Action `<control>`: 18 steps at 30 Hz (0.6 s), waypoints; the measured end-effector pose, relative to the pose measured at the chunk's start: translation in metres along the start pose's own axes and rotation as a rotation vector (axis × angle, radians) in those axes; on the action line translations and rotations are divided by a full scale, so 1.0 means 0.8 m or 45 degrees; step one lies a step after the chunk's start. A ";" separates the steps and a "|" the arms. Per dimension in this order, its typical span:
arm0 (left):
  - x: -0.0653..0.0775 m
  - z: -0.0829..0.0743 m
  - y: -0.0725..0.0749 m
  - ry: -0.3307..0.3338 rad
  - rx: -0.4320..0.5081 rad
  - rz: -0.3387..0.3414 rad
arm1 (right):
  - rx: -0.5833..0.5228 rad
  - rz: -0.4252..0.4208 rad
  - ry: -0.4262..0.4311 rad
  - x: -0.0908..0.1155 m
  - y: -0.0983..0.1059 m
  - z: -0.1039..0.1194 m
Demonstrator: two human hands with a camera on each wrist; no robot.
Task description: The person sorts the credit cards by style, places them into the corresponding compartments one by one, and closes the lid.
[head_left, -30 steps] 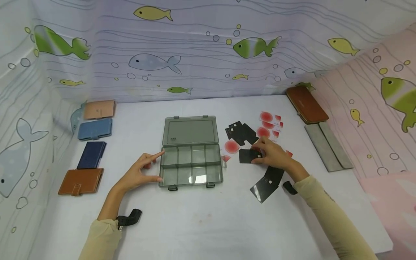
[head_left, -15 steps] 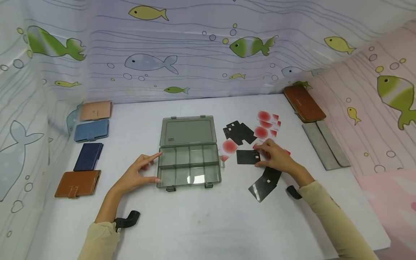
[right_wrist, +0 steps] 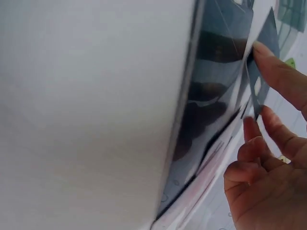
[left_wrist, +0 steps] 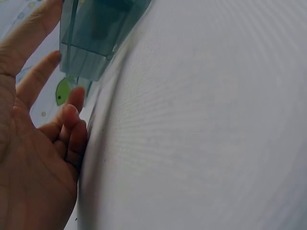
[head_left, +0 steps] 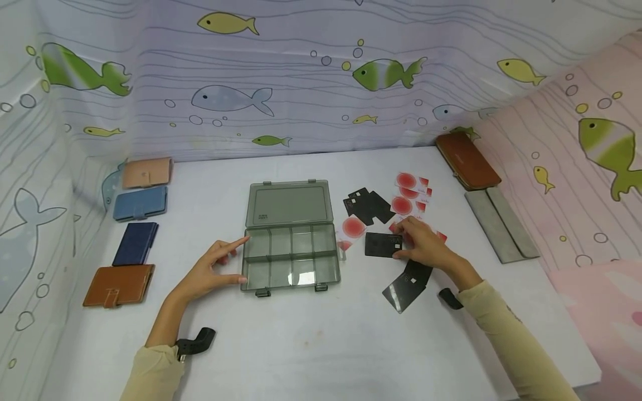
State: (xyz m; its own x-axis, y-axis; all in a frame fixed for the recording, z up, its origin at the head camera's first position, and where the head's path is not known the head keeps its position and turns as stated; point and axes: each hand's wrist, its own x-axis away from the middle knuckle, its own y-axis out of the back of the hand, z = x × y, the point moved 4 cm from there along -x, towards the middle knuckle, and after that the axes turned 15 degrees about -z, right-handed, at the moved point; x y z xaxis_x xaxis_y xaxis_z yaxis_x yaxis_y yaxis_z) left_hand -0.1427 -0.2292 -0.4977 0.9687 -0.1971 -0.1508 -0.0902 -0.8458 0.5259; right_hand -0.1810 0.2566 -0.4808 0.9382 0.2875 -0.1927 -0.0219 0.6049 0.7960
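A translucent grey-green compartment box [head_left: 291, 256] lies on the table, its lid [head_left: 289, 205] folded back. My left hand [head_left: 213, 267] touches the box's left side, index finger near the back corner and thumb near the front one; the left wrist view shows the other fingers curled beside it. My right hand [head_left: 423, 245] pinches a black card [head_left: 381, 245] by its right end, between thumb and index finger. Light print shows on that card. Two more black cards [head_left: 403, 289] lie overlapping in front of the right hand.
Behind the held card are a pile of black cards [head_left: 368, 207] and several red-and-white cards [head_left: 405, 205]. Wallets line the left side: pink [head_left: 147, 172], light blue [head_left: 140, 203], navy [head_left: 134, 243], brown [head_left: 117, 285]. A brown purse [head_left: 466, 160] and a grey case [head_left: 501, 224] lie at right.
My right fingers have shifted slightly right on the black card, so more of its printed end shows. The left hand stays at the box. The head view has shifted a little.
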 end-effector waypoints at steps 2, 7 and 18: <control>0.000 -0.001 0.000 0.004 0.000 -0.004 | -0.029 -0.004 -0.007 0.003 0.000 -0.001; 0.000 0.001 0.000 -0.002 -0.001 -0.011 | -0.189 -0.035 -0.073 0.010 0.001 -0.005; 0.001 0.001 -0.001 0.002 0.035 -0.012 | -0.433 -0.056 -0.315 0.013 -0.001 -0.009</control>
State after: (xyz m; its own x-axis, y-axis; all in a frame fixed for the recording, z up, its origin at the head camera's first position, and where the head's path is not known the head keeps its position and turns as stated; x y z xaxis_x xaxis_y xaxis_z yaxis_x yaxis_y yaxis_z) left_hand -0.1418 -0.2292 -0.4986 0.9699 -0.1885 -0.1539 -0.0878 -0.8609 0.5011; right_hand -0.1736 0.2645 -0.4874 0.9945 0.0943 -0.0456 -0.0541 0.8350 0.5475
